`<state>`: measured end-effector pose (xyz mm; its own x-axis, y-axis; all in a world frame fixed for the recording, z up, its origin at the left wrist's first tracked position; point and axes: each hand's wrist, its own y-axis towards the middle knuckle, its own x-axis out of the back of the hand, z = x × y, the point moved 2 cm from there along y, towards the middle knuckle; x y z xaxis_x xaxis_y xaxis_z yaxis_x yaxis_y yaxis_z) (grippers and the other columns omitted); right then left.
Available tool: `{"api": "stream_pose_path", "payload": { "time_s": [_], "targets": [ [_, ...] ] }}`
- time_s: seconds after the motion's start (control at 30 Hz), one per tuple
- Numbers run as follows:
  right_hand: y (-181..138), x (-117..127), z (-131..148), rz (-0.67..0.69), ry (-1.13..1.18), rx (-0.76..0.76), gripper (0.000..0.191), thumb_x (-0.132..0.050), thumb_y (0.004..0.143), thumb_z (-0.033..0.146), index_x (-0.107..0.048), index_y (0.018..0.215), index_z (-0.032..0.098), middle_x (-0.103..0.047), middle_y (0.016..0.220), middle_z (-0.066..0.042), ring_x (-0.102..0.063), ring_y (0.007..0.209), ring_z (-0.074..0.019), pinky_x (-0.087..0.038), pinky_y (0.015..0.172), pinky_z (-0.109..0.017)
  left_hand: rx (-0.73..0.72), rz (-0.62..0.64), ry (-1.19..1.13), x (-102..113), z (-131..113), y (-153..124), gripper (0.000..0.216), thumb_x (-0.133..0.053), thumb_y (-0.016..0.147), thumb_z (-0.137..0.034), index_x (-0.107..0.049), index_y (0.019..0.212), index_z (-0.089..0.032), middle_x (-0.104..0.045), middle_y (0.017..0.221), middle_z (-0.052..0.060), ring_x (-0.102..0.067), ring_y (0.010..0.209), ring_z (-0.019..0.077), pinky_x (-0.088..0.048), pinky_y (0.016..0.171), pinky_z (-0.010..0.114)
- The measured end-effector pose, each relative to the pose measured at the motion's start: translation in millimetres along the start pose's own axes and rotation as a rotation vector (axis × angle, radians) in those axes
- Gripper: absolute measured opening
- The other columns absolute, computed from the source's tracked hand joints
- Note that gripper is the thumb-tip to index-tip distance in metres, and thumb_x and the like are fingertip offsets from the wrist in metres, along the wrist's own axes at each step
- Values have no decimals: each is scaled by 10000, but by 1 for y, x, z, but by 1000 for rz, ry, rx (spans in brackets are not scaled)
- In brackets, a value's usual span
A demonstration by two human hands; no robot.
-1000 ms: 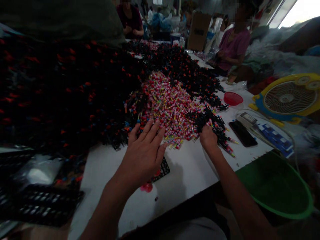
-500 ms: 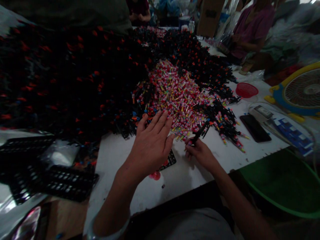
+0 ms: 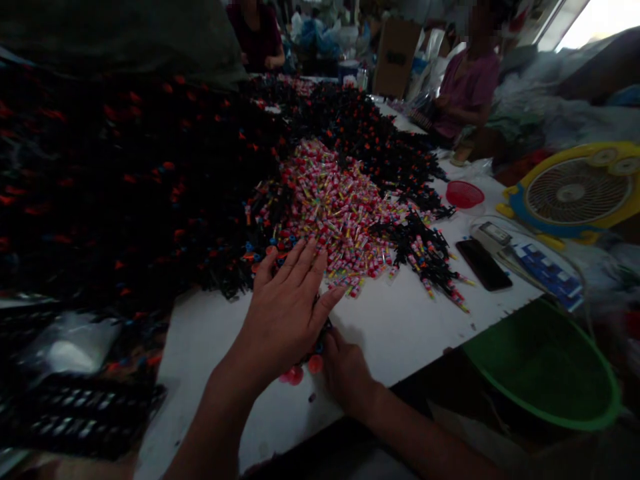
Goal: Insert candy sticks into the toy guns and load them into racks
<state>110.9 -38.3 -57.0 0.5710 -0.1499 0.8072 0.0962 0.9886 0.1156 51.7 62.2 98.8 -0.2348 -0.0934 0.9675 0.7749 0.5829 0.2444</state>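
Observation:
My left hand lies flat and open, fingers stretched toward a heap of small pink and multicoloured pieces on a white table. It covers a small black grid piece, mostly hidden. My right hand has come in close under the left hand's thumb side, fingers curled at the grid piece's edge. Whether it grips anything is hidden. Two small red discs lie on the table right by both hands.
A huge mound of black pieces with red tips fills the left and far table. A smaller black cluster, a red bowl, a phone, a yellow fan and a green basin sit right. Black trays lie left. Other people sit at the far end.
My right hand left the black cluster on the right, carried a black piece leftward, and now sits beside my left hand. The left hand stayed flat in place.

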Motion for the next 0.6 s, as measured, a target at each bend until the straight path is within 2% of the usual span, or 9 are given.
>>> {"api": "stream_pose_path", "payload": {
  "time_s": [0.1,0.17,0.23,0.3,0.37,0.47,0.53,0.6],
  "targets": [
    [7,23,-17,16,94,35,174,-473,881,188,-543,1040,201,-625,977,-50,-608,743,-148,-485,630,-232,-8,-17,32,-2,3,-1,597,-203,938,-495,-420,1364,-137,-342,1473,116,-260,1387,254,-163,1122,506],
    [17,55,-43,-75,88,-35,172,-470,888,189,-542,1045,192,-612,979,-44,-605,834,-146,-484,718,-230,-28,-25,53,-2,6,-5,597,-210,938,-497,-388,1385,-144,-328,1478,110,-260,1388,246,-159,1123,500],
    [35,93,-75,-223,-89,-212,191,-447,902,193,-556,1057,164,-592,1016,-78,-587,921,-171,-466,796,-263,-56,-19,62,-1,8,-7,603,-210,936,-514,-381,1389,-154,-324,1480,99,-251,1391,238,-149,1125,496],
    [61,125,-105,-266,-312,-376,236,-408,921,194,-577,1083,169,-569,1052,-96,-577,956,-186,-449,812,-276,-61,-14,57,1,10,-6,631,-199,928,-544,-380,1388,-153,-337,1474,98,-246,1393,241,-139,1125,507],
    [92,147,-126,-282,-440,-447,318,-375,919,150,-557,1173,207,-549,1079,-92,-584,930,-181,-444,785,-271,-28,-38,58,4,13,1,652,-182,922,-562,-375,1391,-152,-344,1470,101,-231,1397,254,-124,1121,532],
    [136,164,-141,-305,-490,-451,395,-374,897,111,-526,1243,227,-522,1129,-113,-586,916,-193,-440,754,-278,54,-106,110,7,21,18,644,-159,931,-534,-404,1374,-136,-325,1479,121,-188,1407,277,-96,1115,558],
    [156,170,-148,-300,-508,-448,347,-391,883,111,-585,1163,181,-516,1147,-146,-573,956,-221,-437,769,-295,113,-95,148,4,25,27,644,-156,935,-514,-432,1353,-109,-335,1469,152,-193,1403,297,-108,1107,571],
    [163,173,-153,-278,-512,-435,284,-404,874,115,-633,1040,138,-529,1135,-169,-558,992,-246,-434,793,-311,162,-29,149,0,28,32,632,-163,937,-502,-445,1343,-108,-360,1456,163,-231,1391,302,-166,1095,563]
  ]
}}
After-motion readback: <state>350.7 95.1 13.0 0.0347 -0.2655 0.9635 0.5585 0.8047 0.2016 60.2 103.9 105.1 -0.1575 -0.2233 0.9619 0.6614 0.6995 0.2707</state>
